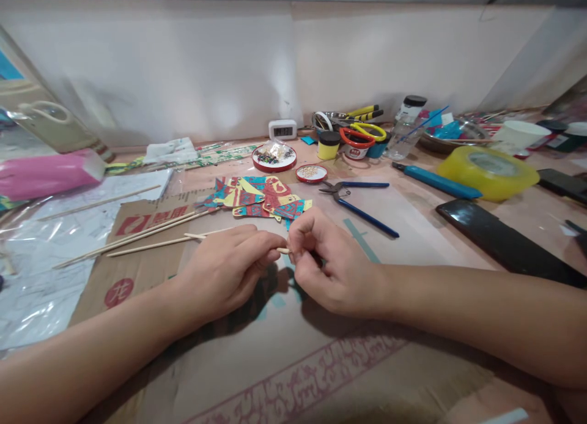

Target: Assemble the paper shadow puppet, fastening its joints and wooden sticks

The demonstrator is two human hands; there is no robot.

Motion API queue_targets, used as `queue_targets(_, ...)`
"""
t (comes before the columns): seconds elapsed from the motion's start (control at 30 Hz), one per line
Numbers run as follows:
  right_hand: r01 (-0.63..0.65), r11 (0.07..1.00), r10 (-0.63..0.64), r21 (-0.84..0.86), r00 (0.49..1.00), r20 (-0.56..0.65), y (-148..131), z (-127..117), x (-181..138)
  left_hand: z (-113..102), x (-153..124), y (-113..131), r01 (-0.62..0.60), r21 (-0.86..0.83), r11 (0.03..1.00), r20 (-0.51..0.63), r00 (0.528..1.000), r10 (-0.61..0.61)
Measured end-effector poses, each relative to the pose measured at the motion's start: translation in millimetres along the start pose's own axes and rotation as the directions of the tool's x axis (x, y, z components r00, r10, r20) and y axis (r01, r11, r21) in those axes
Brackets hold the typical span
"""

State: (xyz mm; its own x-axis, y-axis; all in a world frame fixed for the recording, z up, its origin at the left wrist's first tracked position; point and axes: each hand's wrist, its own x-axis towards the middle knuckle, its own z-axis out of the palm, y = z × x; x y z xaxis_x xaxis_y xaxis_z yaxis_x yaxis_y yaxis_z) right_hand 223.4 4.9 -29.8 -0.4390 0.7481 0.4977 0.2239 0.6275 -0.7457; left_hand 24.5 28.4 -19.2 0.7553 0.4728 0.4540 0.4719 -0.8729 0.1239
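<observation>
My left hand (233, 259) is closed round a thin wooden stick (283, 251), whose pale end pokes out past the fingertips. Right at that end, my right hand (321, 259) is closed in a pinch; whatever lies between its fingers is too small or hidden to name. Just beyond the hands lie painted cut-out pieces (261, 196) in red, blue and yellow, joined with small fasteners. Blue-handled pliers (358, 204) rest with handles spread behind my right hand. More wooden sticks (142, 235) lie to the left of my left hand.
Cardboard (137, 271) and a translucent sheet (220, 369) cover the table. Behind stand a bead dish (274, 164), a smaller dish (312, 173), a digital clock (283, 129) and paint jars (329, 147). At right lie a blue cutter (435, 180), yellow tape (488, 173) and a black phone-like slab (509, 240).
</observation>
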Motion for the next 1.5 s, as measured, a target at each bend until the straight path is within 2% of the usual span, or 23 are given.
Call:
queue_targets(0.33, -0.046, 0.994, 0.050, -0.102, 0.998, 0.034, -1.9, -2.4, 1.9, 0.3, -0.1, 1.5, 0.017, 0.119, 0.993, -0.031, 0.999, -0.013)
queue_targets(0.6, 0.012, 0.994, -0.012, -0.104, 1.000, -0.001, -0.9, -0.4, 1.1, -0.1, -1.0, 0.9, 0.009, 0.084, 0.996, -0.008, 1.000, -0.008)
queue_targets(0.77, -0.052, 0.995, 0.055, -0.082, 0.998, 0.025, -1.7, -1.2, 0.7, -0.6, -0.5, 0.9, 0.001, 0.129, 0.992, -0.008, 1.000, 0.000)
queue_targets(0.97, -0.100, 0.988, 0.103, -0.113, 0.994, 0.025, -1.6, -2.0, 2.1, -0.4, 1.6, 2.0, -0.023, 0.215, 0.976, -0.074, 0.996, 0.040)
queue_targets(1.2, -0.085, 0.989, 0.086, -0.123, 0.996, 0.008, -1.7, -0.6, 1.1, 0.9, 1.3, 2.2, -0.037, 0.223, 0.974, -0.102, 0.993, 0.061)
queue_targets(1.5, -0.057, 0.992, 0.060, -0.116, 0.998, 0.023, -1.9, -1.2, 1.7, 1.3, 1.1, 1.5, -0.045, 0.207, 0.977, -0.065, 0.996, 0.060)
